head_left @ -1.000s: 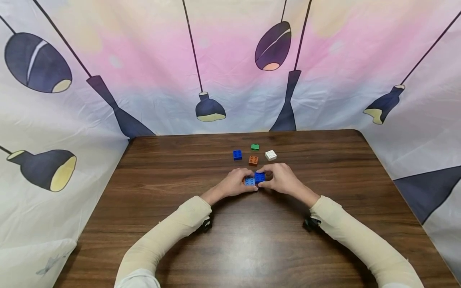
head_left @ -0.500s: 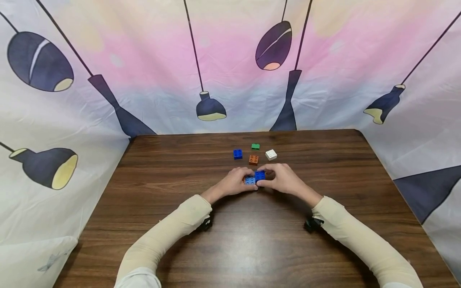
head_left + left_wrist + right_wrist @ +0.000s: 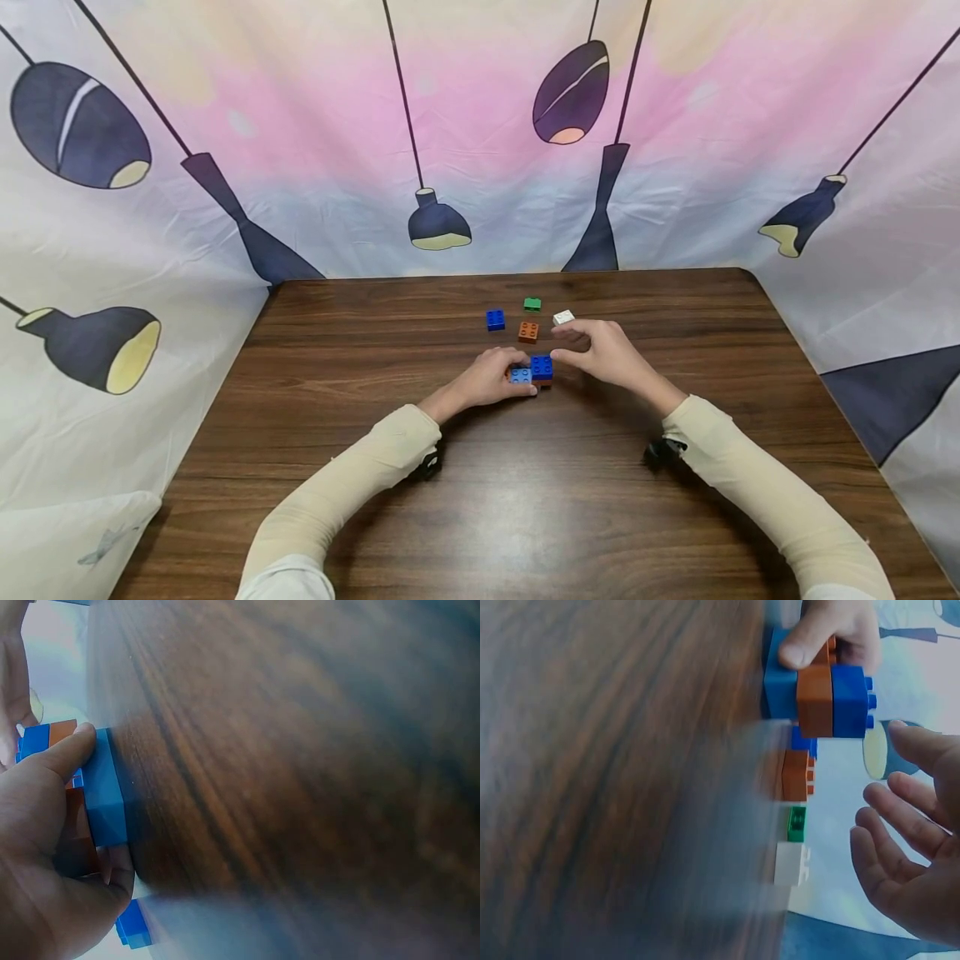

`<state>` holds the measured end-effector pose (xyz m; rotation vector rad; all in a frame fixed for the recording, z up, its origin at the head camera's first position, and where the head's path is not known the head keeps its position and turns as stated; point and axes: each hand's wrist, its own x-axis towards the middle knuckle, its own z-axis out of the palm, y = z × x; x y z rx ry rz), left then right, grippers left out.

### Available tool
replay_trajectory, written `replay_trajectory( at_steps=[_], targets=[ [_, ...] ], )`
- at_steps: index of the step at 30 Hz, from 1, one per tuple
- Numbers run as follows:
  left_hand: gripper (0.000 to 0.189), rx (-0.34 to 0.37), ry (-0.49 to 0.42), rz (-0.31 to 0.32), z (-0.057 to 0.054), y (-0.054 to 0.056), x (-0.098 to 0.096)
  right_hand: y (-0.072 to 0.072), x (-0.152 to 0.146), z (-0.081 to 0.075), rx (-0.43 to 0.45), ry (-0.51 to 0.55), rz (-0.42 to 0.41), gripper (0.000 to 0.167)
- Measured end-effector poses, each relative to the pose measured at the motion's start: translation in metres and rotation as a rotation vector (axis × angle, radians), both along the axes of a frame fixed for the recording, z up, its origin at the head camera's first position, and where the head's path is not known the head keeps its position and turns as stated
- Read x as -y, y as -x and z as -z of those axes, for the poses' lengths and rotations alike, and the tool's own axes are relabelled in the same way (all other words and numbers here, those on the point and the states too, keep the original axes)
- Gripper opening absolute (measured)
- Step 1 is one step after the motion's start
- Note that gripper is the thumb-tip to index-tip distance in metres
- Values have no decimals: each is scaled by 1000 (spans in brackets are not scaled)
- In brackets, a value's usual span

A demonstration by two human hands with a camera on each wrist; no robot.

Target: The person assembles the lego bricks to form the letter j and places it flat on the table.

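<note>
My left hand [image 3: 489,379] grips a small stack of toy building bricks near the middle of the table. A light blue brick [image 3: 780,690] forms its base, one orange brick [image 3: 814,703] sits on that, and a dark blue brick [image 3: 851,701] tops the orange one. Under the left palm a second orange brick [image 3: 79,832] shows partly, also on the base. The left thumb presses the light blue brick's side. Just right of the stack, my right hand [image 3: 603,354] is apart from it, fingers spread and holding nothing.
Behind the stack lie loose bricks: a dark blue one [image 3: 495,320], an orange one [image 3: 528,332], a green one [image 3: 532,305] and a white one [image 3: 563,317], partly near the right fingers. A patterned cloth [image 3: 495,167] hangs behind the brown wooden table [image 3: 480,500].
My right hand has let go of the dark blue brick, which stays on the stack, and has moved right and slightly back. The left hand keeps its grip in place.
</note>
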<state>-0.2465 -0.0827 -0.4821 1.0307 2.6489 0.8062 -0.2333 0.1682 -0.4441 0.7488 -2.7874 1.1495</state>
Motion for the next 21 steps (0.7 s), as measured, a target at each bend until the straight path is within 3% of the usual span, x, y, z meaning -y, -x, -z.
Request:
replay_trajectory(
  at_steps=[6,21],
  targets=[
    [50,6,8,-4,0,0,0,16,-8,3,-41,-17,34,41],
    [50,21,20,-12,-1,-1,0,51,-21,12,7,-76,67,45]
  ],
)
